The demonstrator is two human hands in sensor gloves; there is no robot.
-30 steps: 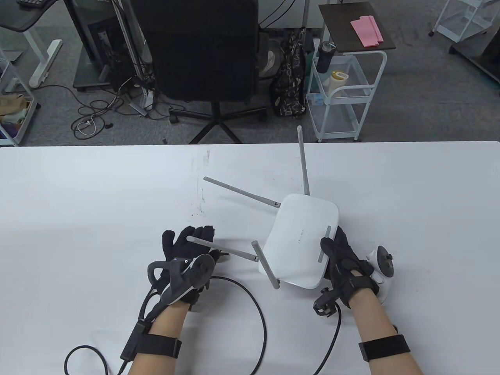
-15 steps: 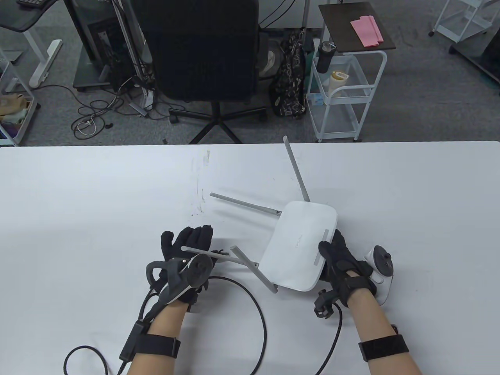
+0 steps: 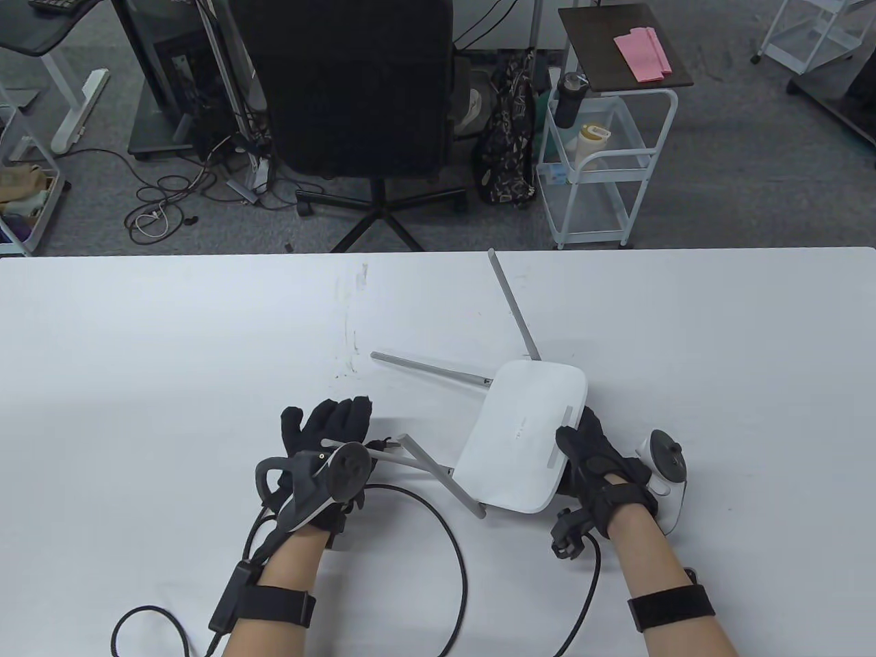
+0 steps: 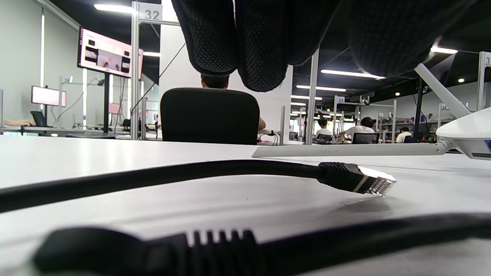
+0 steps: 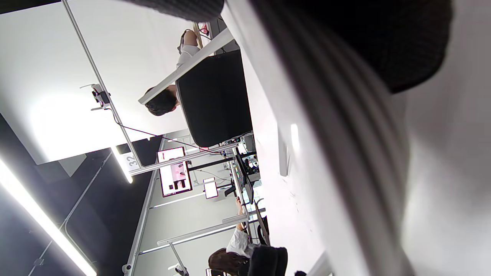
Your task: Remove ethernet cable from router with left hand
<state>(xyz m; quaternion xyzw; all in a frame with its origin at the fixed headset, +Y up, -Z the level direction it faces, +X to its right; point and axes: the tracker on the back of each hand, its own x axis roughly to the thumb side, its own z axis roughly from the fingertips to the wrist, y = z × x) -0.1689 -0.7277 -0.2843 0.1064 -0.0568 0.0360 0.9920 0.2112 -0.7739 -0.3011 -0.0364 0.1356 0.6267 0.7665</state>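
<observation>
The white router (image 3: 523,445) with several grey antennas is tilted up off the table; it also shows at the right edge of the left wrist view (image 4: 466,132). My right hand (image 3: 575,445) grips its right edge, thumb on top. The black ethernet cable (image 3: 460,547) loops across the table. Its plug (image 4: 358,182) lies free on the table, out of the router, just right of my left hand (image 3: 327,419). In the table view the plug (image 3: 387,445) sits under an antenna. My left hand is open above the table and holds nothing.
A near antenna (image 3: 441,472) reaches over toward my left hand's tracker (image 3: 342,472). The glove leads run off both wrists toward the table's near edge. A black office chair (image 3: 356,89) and a white cart (image 3: 602,157) stand beyond the table's far edge.
My right hand has turned the router counter-clockwise and drawn it slightly nearer, so the antennas swung left. My left hand has hardly moved.
</observation>
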